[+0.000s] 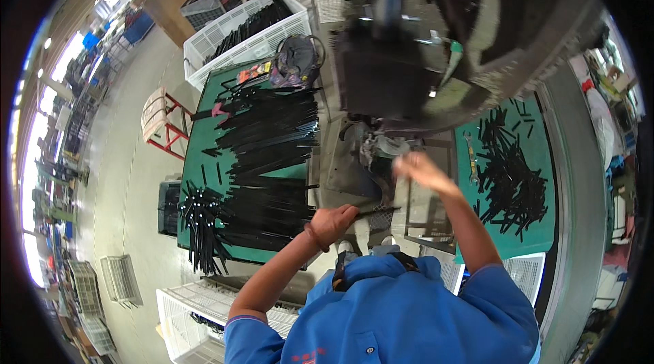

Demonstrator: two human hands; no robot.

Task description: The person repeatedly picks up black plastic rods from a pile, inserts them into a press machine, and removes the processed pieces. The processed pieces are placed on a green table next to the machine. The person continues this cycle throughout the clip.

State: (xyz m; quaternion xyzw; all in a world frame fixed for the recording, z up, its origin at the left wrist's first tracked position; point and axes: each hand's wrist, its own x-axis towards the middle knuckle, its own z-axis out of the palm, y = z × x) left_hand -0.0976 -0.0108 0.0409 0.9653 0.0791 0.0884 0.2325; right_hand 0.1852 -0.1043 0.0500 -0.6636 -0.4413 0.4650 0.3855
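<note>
My left hand (332, 223) is closed around a thin black strip (376, 212) that sticks out to the right from its fingers. It is between the left table and the machine, close to my body. My right hand (421, 172) is raised in front of the machine's lower fixture (381, 147). Motion smears its fingers, so their pose and anything in them cannot be made out. Many long black strips (269, 153) lie side by side across the left table, with a loose bunch (204, 221) at its near left corner.
A large dark machine (381, 67) overhangs the work spot. On the green right table (521, 247) lie a heap of short black pieces (507, 180) and a wrench (470, 156). The green left table (204, 133) bears a bag (298, 61). A red-framed stool (176, 133) stands left.
</note>
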